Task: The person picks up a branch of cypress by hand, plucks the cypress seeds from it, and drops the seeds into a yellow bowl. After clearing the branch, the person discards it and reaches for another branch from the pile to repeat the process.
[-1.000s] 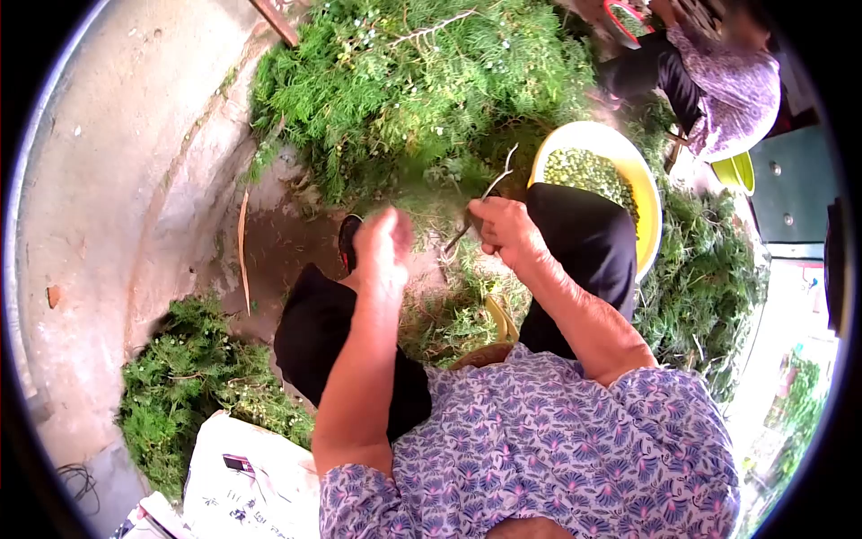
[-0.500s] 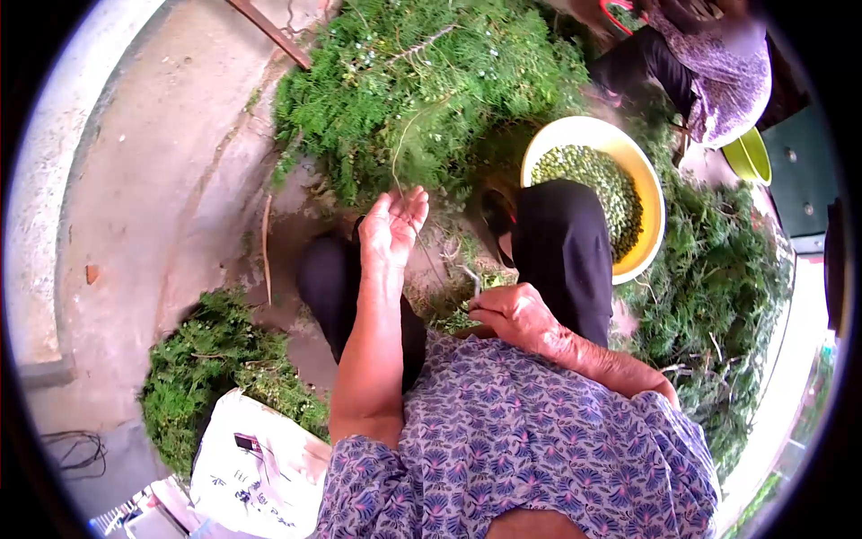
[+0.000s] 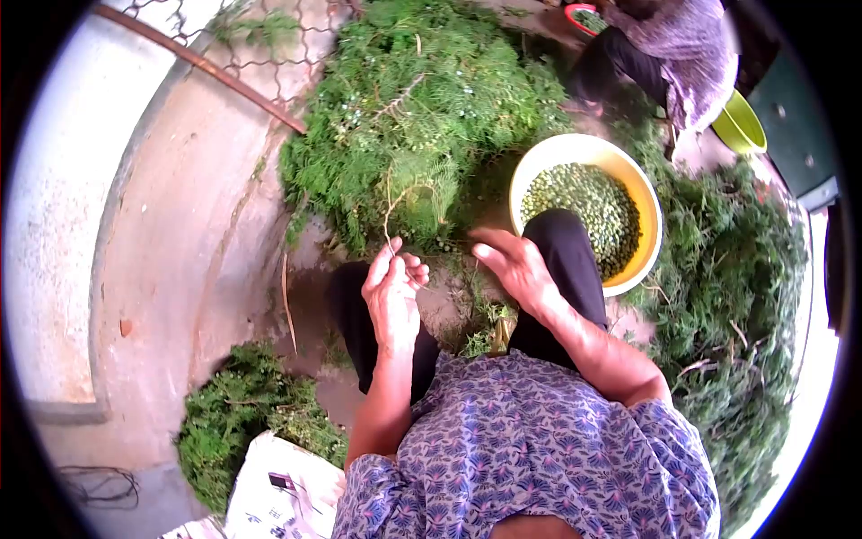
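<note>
Concrete ground (image 3: 215,207) spreads far left of a yellow basin (image 3: 621,163) of green berries (image 3: 584,202). Left of the basin, the left hand (image 3: 391,305) pinches a thin twig (image 3: 387,225), seemingly the handling step; the next move calls for a steady pinch. Beside the basin, the right hand (image 3: 523,271) is outstretched, its grip impossible to tell.

Left of the brownish floor (image 3: 310,328) stands a pale wall (image 3: 72,251); light (image 3: 813,287) glares far right.

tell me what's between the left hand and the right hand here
Brown ground scattered with green sprigs shows between the left hand and the right hand, lying lower than both, in the head view.
</note>
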Tool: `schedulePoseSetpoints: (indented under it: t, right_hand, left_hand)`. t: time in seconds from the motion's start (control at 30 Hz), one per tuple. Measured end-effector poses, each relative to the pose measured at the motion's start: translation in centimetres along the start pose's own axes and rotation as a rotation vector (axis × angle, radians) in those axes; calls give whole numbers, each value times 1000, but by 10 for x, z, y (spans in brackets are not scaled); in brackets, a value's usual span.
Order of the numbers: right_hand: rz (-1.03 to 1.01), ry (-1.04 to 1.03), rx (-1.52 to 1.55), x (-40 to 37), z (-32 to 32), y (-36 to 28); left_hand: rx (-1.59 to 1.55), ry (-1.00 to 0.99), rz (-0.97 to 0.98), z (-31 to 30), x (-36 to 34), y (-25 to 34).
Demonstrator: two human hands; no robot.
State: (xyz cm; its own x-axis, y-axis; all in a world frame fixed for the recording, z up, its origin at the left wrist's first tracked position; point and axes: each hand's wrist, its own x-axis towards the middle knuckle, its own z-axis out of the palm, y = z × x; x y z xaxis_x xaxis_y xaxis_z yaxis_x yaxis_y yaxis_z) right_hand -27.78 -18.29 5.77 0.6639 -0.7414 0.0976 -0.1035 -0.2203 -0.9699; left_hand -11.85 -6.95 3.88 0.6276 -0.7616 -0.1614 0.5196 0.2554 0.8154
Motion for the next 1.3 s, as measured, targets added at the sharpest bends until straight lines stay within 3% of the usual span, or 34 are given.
schedulePoseSetpoints:
  t: [0.07, 0.1, 0.17, 0.27, 0.37, 0.53, 0.63, 0.83, 0.97, 1.1, 1.23, 1.3]
  right_hand:
    - [221, -104, 394, 18, 16, -7]
    - [361, -154, 794, 25, 24, -12]
    - [444, -130, 1126, 41, 38, -3]
    - [495, -118, 1263, 47, 41, -1]
    - [440, -175, 1148, 47, 35, -9]
    - [397, -101, 1314, 65, 32, -42]
    - [288, -241, 1230, 75, 36, -53]
    - [234, -255, 1164, 82, 41, -67]
    - [185, -168, 1074, 96, 35, -78]
    - [326, 43, 1076, 108, 29, -89]
    - [170, 127, 1032, 139, 18, -73]
    - [78, 186, 612, 130, -2, -89]
  left_hand:
    - [40, 9, -21, 4, -15, -12]
    - [80, 8, -38, 5, -24, -17]
    - [95, -4, -86, 6, -42, -24]
    - [95, -28, -68, 9, -63, -28]
    - [96, -29, -53, 5, -76, -36]
    - [209, -63, -64, 7, -84, -39]
    - [215, -80, -72, 4, -85, -41]
    - [191, -34, -108, 2, -90, -37]
    - [210, -57, -112, 1, -85, -36]
    - [166, -13, -133, -7, -84, -39]
    - [217, 9, -136, 2, -74, -17]
    - [84, 38, -97, -8, -62, -18]
